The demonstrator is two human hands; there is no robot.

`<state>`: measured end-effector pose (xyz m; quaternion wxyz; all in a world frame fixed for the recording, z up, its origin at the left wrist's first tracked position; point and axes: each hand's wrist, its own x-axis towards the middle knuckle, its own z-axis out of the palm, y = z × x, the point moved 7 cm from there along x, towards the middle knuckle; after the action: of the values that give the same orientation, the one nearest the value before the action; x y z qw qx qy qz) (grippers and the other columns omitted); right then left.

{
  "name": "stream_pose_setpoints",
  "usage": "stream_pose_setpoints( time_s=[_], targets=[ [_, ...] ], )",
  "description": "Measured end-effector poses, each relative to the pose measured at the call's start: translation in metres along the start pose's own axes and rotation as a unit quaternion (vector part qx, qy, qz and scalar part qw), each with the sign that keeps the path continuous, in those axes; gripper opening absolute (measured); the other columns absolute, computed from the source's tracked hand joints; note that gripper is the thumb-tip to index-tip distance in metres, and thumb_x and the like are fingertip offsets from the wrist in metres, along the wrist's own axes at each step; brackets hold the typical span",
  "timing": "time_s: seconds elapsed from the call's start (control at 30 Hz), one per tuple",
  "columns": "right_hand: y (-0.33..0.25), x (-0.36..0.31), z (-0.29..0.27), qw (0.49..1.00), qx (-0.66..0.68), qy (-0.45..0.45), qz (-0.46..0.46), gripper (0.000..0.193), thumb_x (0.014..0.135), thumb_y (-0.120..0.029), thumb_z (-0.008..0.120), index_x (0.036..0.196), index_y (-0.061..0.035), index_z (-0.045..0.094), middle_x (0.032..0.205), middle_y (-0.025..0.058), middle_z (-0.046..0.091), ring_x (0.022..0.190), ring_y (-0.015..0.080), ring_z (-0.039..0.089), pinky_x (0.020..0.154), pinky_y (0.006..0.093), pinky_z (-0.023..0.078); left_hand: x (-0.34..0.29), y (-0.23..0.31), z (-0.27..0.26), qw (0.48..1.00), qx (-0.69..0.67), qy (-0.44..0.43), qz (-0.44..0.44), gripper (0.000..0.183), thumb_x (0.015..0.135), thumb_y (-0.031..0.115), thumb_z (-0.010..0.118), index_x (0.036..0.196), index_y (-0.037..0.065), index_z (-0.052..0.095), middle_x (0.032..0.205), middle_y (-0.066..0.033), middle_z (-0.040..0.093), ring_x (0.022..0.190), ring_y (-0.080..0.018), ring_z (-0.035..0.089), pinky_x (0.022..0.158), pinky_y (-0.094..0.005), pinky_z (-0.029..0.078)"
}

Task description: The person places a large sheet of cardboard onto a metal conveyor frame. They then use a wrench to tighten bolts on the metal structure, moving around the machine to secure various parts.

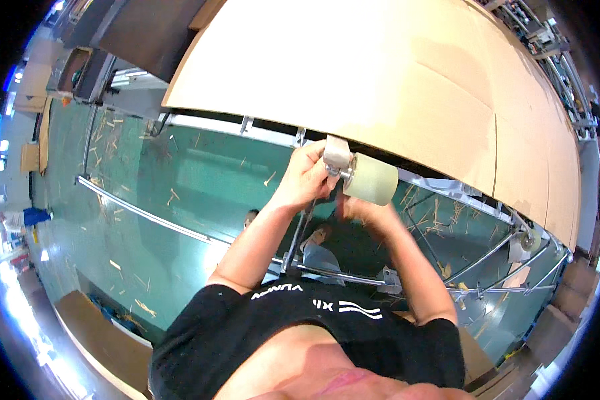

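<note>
My left hand (307, 177) is closed around a metal bracket (337, 152) at the near edge of a large cardboard sheet (353, 80). From the bracket's right side sticks out a wide, pale yellow-green roll (372, 180) on a short metal axle; it looks like a roll of tape. My right hand (359, 211) is just below the roll, partly behind it and smeared by motion. Its fingers are hidden, so I cannot tell whether they hold anything.
A metal rail (233, 127) runs under the cardboard's near edge. A lower tube (153, 213) crosses in front of my body. Another pale roll (531, 240) hangs at the right. Cardboard scraps litter the green floor (200, 170). A cardboard box (107, 340) stands at lower left.
</note>
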<state>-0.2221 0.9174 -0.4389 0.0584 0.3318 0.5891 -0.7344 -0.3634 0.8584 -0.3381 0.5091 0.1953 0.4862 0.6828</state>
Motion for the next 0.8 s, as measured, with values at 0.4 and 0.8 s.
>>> stream_pose_setpoints(
  time_s=[0.4, 0.8],
  targets=[
    [-0.096, -0.005, -0.034, 0.892, 0.311, 0.172, -0.279, 0.036, 0.083, -0.009, 0.06, 0.115, 0.0009, 0.047, 0.107, 0.0113, 0.057, 0.092, 0.0182, 0.058, 0.081, 0.0292, 0.048, 0.006, 0.01, 0.001, 0.98, 0.148, 0.097, 0.092, 0.016, 0.087, 0.013, 0.046, 0.088, 0.003, 0.058, 0.056, 0.0015, 0.05, 0.044, -0.003, 0.041, 0.039, -0.0177, 0.03],
    [-0.108, -0.008, -0.026, 0.853, 0.395, 0.124, -0.318, 0.023, 0.087, -0.008, 0.052, 0.108, -0.0004, 0.056, 0.101, 0.0094, 0.061, 0.087, 0.0167, 0.061, 0.076, 0.0291, 0.05, 0.017, 0.003, 0.0, 0.999, -0.044, -0.022, 0.011, 0.02, 0.089, 0.019, 0.048, 0.086, 0.003, 0.059, 0.049, 0.0019, 0.043, 0.037, -0.0029, 0.033, 0.034, -0.0185, 0.023]
  ],
)
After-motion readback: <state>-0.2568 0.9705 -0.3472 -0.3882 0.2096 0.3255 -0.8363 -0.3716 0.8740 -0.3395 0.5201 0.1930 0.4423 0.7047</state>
